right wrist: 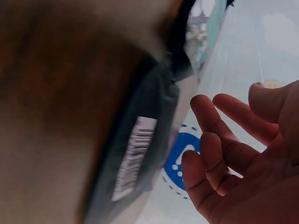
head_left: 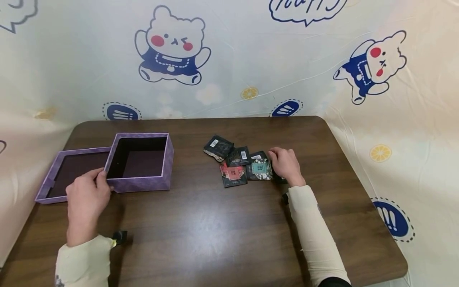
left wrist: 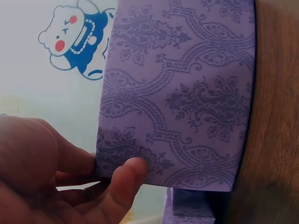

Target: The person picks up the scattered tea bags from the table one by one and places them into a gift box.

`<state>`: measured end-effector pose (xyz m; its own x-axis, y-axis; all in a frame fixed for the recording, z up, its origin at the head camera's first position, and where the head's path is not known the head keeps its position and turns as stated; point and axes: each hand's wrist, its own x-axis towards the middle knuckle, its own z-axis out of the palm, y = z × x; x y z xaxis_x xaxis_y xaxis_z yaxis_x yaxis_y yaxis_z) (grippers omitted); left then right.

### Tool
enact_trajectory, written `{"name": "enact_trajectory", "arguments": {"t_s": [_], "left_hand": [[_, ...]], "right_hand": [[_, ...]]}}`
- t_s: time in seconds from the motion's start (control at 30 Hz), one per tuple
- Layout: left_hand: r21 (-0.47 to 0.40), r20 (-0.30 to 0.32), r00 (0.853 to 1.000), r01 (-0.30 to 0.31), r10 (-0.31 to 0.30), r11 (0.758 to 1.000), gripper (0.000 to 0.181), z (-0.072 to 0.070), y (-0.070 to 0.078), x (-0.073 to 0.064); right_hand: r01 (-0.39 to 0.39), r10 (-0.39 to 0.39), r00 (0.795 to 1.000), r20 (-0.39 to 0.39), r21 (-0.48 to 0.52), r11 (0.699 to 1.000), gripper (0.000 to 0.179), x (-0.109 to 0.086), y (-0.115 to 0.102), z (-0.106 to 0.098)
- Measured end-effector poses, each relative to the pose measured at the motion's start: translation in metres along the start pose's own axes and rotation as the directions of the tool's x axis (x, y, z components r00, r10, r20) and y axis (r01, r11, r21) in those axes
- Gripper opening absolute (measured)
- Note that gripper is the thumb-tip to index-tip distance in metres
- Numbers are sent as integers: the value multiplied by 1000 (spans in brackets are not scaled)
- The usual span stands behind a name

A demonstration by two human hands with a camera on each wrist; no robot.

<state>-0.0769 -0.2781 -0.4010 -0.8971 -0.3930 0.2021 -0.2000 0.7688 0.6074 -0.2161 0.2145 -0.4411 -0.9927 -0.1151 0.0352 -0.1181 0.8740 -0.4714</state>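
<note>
A purple patterned open box [head_left: 143,184] stands on the left of the table, its dark inside showing. My left hand [head_left: 87,195] grips its near left corner; in the left wrist view a fingertip rests on the patterned wall [left wrist: 187,93]. My right hand [head_left: 286,164] is over the right end of a group of sachets, fingers loosely bent and holding nothing. A teal-label sachet [head_left: 259,169] lies just left of it, and a dark sachet [head_left: 279,179] is partly hidden under it. A barcoded black sachet [right wrist: 135,158] shows in the right wrist view, apart from the fingers.
Left of the box lies a shallow purple lid [head_left: 48,191], dark inside, partly behind the box. A red-label sachet [head_left: 234,175] and black sachets [head_left: 218,147] overlap in the group. The brown wooden table [head_left: 201,235] meets a printed curtain [head_left: 229,59] at the back.
</note>
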Motion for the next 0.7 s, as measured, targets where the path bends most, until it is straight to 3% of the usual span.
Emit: {"name": "enact_trajectory", "arguments": {"t_s": [0.23,0.47,0.7], "left_hand": [[-44,71,994,87,-83,995,40,-4,-4,2],[-90,104,988,122,-113,988,42,-7,-6,2],[-54,143,978,162,-153,985,44,-9,-7,2]], "right_hand": [[-38,38,999,24,14,999,31,-1,6,8],[-58,56,997,49,36,998,30,0,7,11],[-99,95,993,69,60,993,27,1,7,11]]}}
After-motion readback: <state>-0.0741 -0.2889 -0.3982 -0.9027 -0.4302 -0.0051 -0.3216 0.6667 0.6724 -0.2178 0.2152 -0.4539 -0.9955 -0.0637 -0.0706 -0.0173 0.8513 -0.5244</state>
